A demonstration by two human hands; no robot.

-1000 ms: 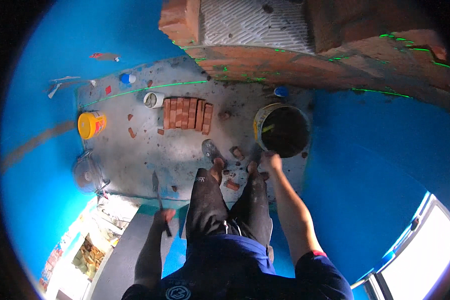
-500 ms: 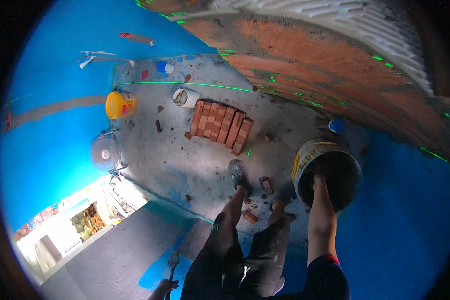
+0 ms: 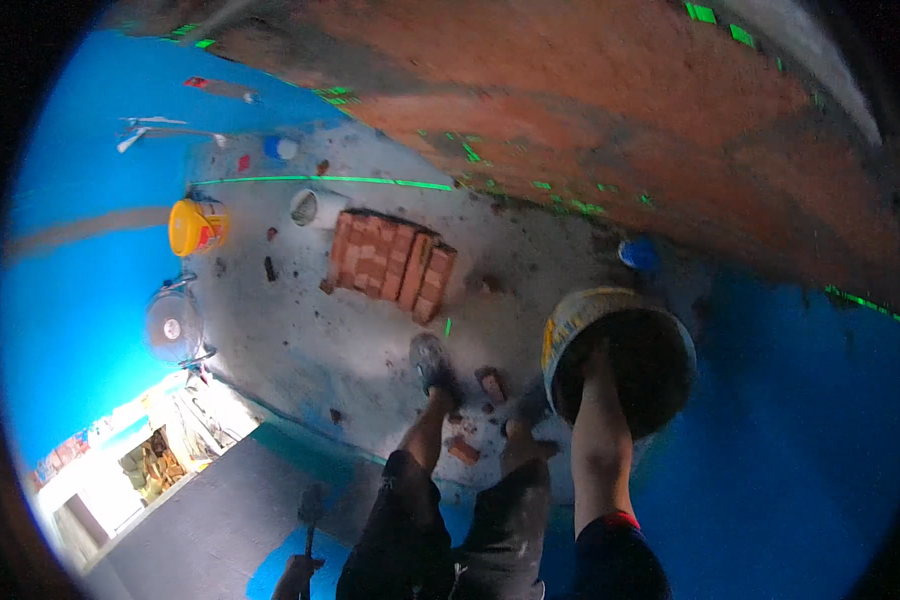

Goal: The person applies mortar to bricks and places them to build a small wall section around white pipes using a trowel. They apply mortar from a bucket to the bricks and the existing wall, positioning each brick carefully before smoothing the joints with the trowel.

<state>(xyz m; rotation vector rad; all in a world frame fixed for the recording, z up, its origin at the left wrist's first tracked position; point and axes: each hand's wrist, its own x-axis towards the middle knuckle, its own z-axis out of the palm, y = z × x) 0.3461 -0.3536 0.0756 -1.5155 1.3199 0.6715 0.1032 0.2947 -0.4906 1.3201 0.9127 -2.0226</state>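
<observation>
My right arm hangs straight down to a round bucket (image 3: 660,330) with a yellow-white rim and a dark inside. My right hand (image 3: 598,358) sits at the middle of the bucket's opening, closed on it; the fingers are hard to make out against the dark. The bucket is beside my right foot (image 3: 526,408). At the bottom edge, my left hand (image 3: 294,577) grips a trowel (image 3: 310,505), its dark blade pointing up over the grey mat. My left foot (image 3: 430,362) stands on the dusty grey floor among loose brick pieces (image 3: 490,383).
A red brick wall (image 3: 610,120) runs across the top, with green laser lines on it and on the floor. A flat stack of bricks (image 3: 390,262) lies ahead. A white pot (image 3: 315,207), yellow container (image 3: 195,227), fan (image 3: 175,325) and blue lid (image 3: 638,253) sit nearby.
I have straightened up from a bend. My right hand went from the bucket's rim to the middle of its opening. The left hand with the trowel dropped to the frame's bottom edge.
</observation>
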